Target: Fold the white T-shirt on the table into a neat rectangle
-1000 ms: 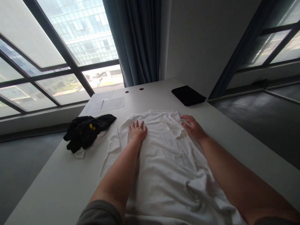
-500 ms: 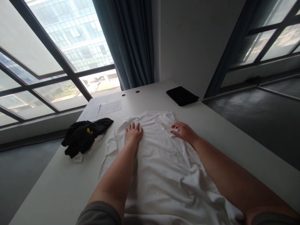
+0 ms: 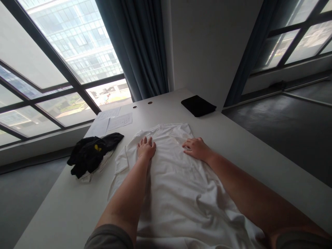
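A white T-shirt [image 3: 176,180] lies spread on the white table, its neckline toward the far side and its lower part wrinkled near me. My left hand [image 3: 146,148] presses flat on the upper left of the shirt, fingers spread. On the upper right side rests my right hand [image 3: 196,148], its fingers bent and slightly apart from the thumb, touching the fabric by a fold. The left sleeve lies out to the side; my right hand and forearm cover part of the shirt's right edge.
A crumpled pile of black clothing [image 3: 89,154] with some white fabric under it sits at the table's left edge. Printed papers [image 3: 120,120] lie behind it. A folded black cloth [image 3: 198,105] is at the far right of the white table [image 3: 259,162]. Windows and a curtain [image 3: 140,48] stand beyond.
My right hand has slid a little to the left over the shirt, its fingers drawing closer to the thumb. My left hand stays in place. The view has shifted slightly.
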A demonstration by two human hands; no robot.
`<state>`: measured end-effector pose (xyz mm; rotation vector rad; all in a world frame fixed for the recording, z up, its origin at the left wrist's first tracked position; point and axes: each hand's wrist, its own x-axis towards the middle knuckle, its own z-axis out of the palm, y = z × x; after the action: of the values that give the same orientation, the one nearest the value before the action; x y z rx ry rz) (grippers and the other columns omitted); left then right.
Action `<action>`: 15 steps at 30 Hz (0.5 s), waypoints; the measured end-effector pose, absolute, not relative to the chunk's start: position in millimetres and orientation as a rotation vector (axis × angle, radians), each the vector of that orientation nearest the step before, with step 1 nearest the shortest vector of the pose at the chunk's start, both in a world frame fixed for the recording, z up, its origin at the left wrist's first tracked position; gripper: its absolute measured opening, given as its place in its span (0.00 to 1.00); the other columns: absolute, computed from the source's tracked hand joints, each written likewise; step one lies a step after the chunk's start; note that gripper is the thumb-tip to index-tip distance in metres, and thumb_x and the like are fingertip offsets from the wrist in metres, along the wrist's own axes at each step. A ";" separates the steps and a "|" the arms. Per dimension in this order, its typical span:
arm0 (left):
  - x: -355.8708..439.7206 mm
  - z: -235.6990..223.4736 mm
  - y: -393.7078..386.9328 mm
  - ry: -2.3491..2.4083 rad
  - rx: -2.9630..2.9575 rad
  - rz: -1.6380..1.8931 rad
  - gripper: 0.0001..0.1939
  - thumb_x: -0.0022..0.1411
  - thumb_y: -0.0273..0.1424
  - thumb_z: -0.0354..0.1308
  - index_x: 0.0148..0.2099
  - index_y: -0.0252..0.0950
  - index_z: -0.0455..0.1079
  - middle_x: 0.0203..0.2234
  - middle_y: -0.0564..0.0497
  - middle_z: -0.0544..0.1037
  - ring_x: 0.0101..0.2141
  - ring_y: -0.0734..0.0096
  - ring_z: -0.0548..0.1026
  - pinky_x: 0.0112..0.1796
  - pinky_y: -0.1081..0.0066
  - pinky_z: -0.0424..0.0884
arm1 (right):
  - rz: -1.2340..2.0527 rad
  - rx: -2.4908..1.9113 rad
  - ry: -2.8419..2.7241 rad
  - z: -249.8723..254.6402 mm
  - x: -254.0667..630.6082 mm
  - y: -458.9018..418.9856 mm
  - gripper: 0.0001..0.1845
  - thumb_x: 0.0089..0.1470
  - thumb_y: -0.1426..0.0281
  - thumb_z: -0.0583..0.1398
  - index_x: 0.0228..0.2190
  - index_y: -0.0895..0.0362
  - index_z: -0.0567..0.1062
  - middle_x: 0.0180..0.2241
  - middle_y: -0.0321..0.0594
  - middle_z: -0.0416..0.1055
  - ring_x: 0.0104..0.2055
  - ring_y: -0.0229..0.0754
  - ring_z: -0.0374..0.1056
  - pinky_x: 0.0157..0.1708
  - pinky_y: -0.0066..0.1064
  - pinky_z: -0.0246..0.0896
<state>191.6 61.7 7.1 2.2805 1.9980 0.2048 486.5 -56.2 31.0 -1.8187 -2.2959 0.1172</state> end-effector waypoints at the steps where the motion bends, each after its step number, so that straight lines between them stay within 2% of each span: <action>1: 191.6 7.0 61.7 1.998 2.281 0.207 0.31 0.73 0.48 0.43 0.73 0.50 0.58 0.74 0.49 0.55 0.72 0.50 0.52 0.69 0.48 0.49 | 0.099 -1.817 -2.299 30.7 483.7 -55.9 0.11 0.64 0.63 0.61 0.45 0.51 0.81 0.48 0.45 0.79 0.51 0.49 0.71 0.52 0.41 0.52; 4: 191.6 7.4 61.1 1.997 2.283 0.229 0.30 0.73 0.47 0.44 0.73 0.50 0.59 0.74 0.48 0.55 0.72 0.50 0.53 0.69 0.48 0.49 | 0.018 -1.769 -2.278 27.7 479.2 -52.7 0.08 0.63 0.69 0.59 0.37 0.54 0.80 0.42 0.44 0.80 0.46 0.48 0.72 0.52 0.41 0.52; 9: 190.6 8.0 60.5 2.002 2.283 0.254 0.30 0.73 0.46 0.45 0.72 0.49 0.60 0.73 0.48 0.57 0.71 0.51 0.54 0.69 0.49 0.50 | -0.060 -1.731 -1.813 17.0 514.9 -40.6 0.10 0.60 0.70 0.57 0.37 0.57 0.79 0.39 0.45 0.79 0.40 0.45 0.73 0.45 0.36 0.59; 12: 189.6 6.1 61.7 2.001 2.294 0.268 0.30 0.72 0.47 0.45 0.72 0.49 0.61 0.73 0.48 0.58 0.71 0.51 0.55 0.69 0.49 0.50 | -0.113 -1.917 -1.352 7.3 560.3 -34.6 0.10 0.57 0.68 0.58 0.35 0.58 0.79 0.37 0.48 0.79 0.39 0.48 0.72 0.43 0.36 0.63; 15: 188.7 3.3 63.4 2.000 2.291 0.276 0.30 0.72 0.47 0.46 0.72 0.50 0.61 0.73 0.48 0.58 0.71 0.50 0.55 0.69 0.49 0.50 | -0.119 -2.158 -1.019 -0.5 598.9 -35.1 0.10 0.54 0.69 0.58 0.34 0.58 0.80 0.34 0.49 0.78 0.38 0.52 0.71 0.42 0.40 0.65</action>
<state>188.7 63.4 3.3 2.2908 1.9995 0.2760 598.9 -35.1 -0.5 -2.1577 -1.0188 -0.1187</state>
